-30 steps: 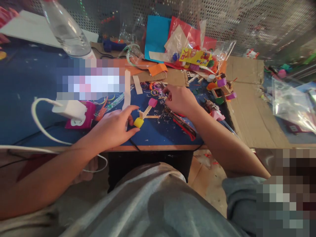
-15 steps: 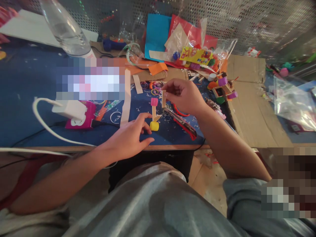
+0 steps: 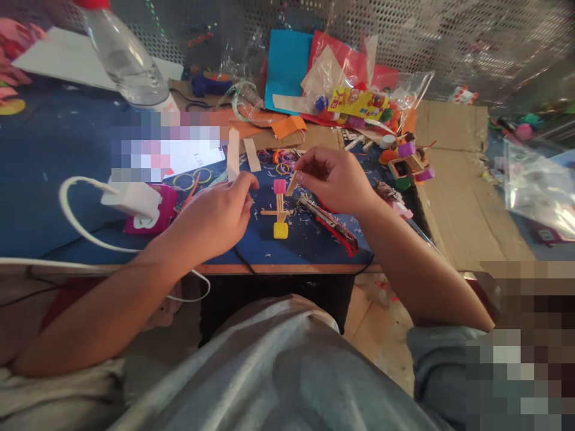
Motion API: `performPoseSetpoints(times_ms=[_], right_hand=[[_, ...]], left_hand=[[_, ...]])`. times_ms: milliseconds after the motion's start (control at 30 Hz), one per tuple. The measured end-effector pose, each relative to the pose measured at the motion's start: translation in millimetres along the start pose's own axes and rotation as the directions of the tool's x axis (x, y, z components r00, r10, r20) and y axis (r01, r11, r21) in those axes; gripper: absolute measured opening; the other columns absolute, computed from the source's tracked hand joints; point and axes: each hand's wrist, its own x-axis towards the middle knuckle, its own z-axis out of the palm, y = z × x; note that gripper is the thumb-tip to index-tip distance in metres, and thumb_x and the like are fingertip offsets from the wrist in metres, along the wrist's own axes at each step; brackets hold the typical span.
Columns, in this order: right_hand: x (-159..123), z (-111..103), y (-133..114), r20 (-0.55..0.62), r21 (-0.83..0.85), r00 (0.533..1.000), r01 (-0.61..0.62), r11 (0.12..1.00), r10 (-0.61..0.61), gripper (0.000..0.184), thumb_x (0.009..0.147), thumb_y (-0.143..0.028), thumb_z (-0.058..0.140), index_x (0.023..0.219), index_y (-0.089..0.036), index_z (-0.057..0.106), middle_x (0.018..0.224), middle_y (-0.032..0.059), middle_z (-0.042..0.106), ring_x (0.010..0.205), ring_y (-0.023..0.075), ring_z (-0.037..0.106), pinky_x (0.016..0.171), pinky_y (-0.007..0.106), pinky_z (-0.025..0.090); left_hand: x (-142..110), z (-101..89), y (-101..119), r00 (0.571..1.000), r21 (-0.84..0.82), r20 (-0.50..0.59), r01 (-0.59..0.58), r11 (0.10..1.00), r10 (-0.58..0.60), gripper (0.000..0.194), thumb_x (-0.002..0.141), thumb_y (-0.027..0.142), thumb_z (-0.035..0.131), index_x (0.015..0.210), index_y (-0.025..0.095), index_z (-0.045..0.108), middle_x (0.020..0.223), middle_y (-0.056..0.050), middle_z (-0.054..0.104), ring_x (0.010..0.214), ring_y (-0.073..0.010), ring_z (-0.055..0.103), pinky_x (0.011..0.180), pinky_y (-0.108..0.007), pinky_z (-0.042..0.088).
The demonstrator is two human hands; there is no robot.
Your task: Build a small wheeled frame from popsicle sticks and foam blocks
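Observation:
My right hand (image 3: 335,179) pinches a short bundle of wooden sticks (image 3: 291,184) between thumb and fingertips, above the blue tabletop. Just left of it is a small stick frame (image 3: 280,206), with a pink block (image 3: 279,186) at its far end and a yellow block (image 3: 281,230) at its near end. A thin stick (image 3: 268,212) juts out leftward from the frame. My left hand (image 3: 218,212) hovers left of the frame, apart from it, fingers loosely bent and nothing visible in them. It partly covers a pale strip (image 3: 233,154). A red utility knife (image 3: 330,224) lies below my right hand.
A water bottle (image 3: 128,63), a lit phone (image 3: 193,155) and a white charger (image 3: 130,200) in a pink socket (image 3: 164,209) stand left. Rubber bands (image 3: 284,160) lie behind the frame. Another stick model (image 3: 406,163) and cardboard (image 3: 467,203) are right.
My left hand has moved away from the stick frame, leftward and up, over the pale strip. In my right hand the stick bundle has tilted. The frame's side stick now points left.

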Motion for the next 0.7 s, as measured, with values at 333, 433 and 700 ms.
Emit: performPoseSetpoints(times_ms=[333, 433, 700], right_hand=[[-2.4, -7.7, -10.8, -0.017, -0.016, 1.0, -0.004, 1.0, 0.004, 0.01, 0.09, -0.027, 0.079, 0.094, -0.019, 0.083, 0.077, 0.0015, 0.074, 0.067, 0.0145, 0.058, 0.066, 0.034, 0.048], [-3.7, -11.1, -11.3, -0.041, -0.032, 0.999, 0.008, 0.999, -0.01, 0.008, 0.089, -0.024, 0.079, 0.093, -0.019, 0.083, 0.075, 0.0011, 0.072, 0.065, 0.0141, 0.055, 0.064, 0.034, 0.047], [-5.2, -22.2, -10.7, -0.095, -0.094, 0.994, 0.042, 0.995, -0.051, 0.005, 0.088, -0.021, 0.076, 0.09, -0.021, 0.081, 0.067, -0.0017, 0.065, 0.059, 0.0133, 0.051, 0.06, 0.034, 0.042]], left_hand=[[3.1, -11.5, 32.0, 0.972, 0.206, -0.219, 0.134, 0.969, -0.087, 0.044, 0.112, 0.011, 0.045, 0.153, 0.013, 0.063, 0.114, -0.02, 0.081, 0.109, -0.0386, 0.081, 0.093, -0.05, 0.065], [5.3, -18.1, 46.7, 0.942, 0.112, -0.324, 0.133, 0.985, -0.09, 0.044, 0.112, 0.01, 0.045, 0.151, 0.018, 0.062, 0.114, -0.017, 0.081, 0.109, -0.0358, 0.08, 0.096, -0.049, 0.065], [35.4, -53.8, 81.5, 0.851, -0.088, -0.497, 0.146, 0.985, -0.17, 0.047, 0.107, 0.001, 0.043, 0.144, 0.027, 0.057, 0.146, -0.017, 0.076, 0.135, -0.0383, 0.076, 0.112, -0.054, 0.06]])
